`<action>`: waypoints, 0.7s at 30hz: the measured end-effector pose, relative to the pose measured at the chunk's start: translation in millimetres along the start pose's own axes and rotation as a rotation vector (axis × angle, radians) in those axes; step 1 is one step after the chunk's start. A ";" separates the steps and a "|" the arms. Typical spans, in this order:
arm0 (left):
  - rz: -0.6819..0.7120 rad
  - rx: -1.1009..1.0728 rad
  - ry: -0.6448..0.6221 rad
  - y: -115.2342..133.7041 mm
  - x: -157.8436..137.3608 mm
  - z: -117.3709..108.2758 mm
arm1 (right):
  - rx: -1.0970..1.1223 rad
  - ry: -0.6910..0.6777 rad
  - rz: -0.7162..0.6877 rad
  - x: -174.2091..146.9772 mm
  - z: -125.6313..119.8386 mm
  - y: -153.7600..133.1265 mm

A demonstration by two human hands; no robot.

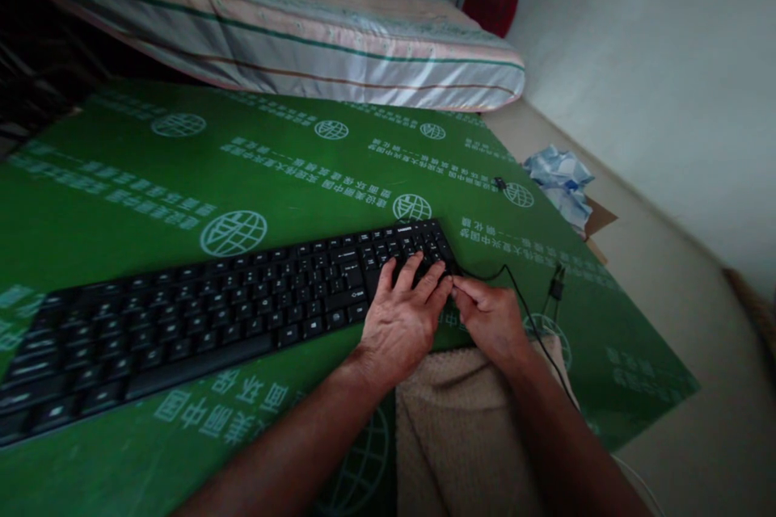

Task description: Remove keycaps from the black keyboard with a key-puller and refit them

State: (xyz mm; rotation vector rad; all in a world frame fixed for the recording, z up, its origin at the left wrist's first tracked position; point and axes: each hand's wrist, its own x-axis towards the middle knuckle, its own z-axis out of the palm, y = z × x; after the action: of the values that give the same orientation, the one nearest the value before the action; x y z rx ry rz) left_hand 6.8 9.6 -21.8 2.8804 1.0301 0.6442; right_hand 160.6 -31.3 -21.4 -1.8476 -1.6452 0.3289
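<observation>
A black keyboard [230, 307] lies on the green board, running from the lower left to the middle. My left hand [400, 327] rests over its number pad at the right end, fingers spread and pointing away from me. Close beside it, my right hand [491, 319] pinches thumb and finger together at the keyboard's right edge. Whatever is between those fingertips is too small or hidden to name. A thin black cable [522, 296] passes behind my right hand and curves down past the wrist.
The green board [291, 186] carries white printing. A brown cloth [466, 428] lies under my forearms. A small black plug-like piece [556, 284] and another small dark item [499, 183] sit to the right. Beyond are a bed [339, 56], a crumpled plastic bag [561, 178] and a wall [655, 65].
</observation>
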 end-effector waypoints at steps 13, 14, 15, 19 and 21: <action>0.012 0.025 0.006 2.3 0.5 -1.8 | -0.228 -0.005 -0.069 -2.5 -2.7 -2.0; 0.014 0.027 0.005 2.6 0.6 -1.8 | -0.202 -0.007 -0.069 -2.2 -2.8 -1.7; 0.014 0.028 0.005 2.9 0.7 -1.8 | -0.173 -0.012 -0.068 -2.0 -2.8 -1.3; -0.001 0.014 0.017 4.1 1.3 -2.2 | -0.087 -0.036 -0.053 -0.9 -2.1 0.5; -0.009 0.000 0.029 3.9 1.5 -2.0 | -0.073 -0.038 -0.047 -0.7 -1.3 1.9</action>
State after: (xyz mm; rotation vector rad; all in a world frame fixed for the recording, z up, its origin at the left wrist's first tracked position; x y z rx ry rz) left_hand 9.5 7.2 -18.8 2.8728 1.0464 0.6877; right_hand 162.7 -32.4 -21.7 -1.8634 -1.7444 0.2884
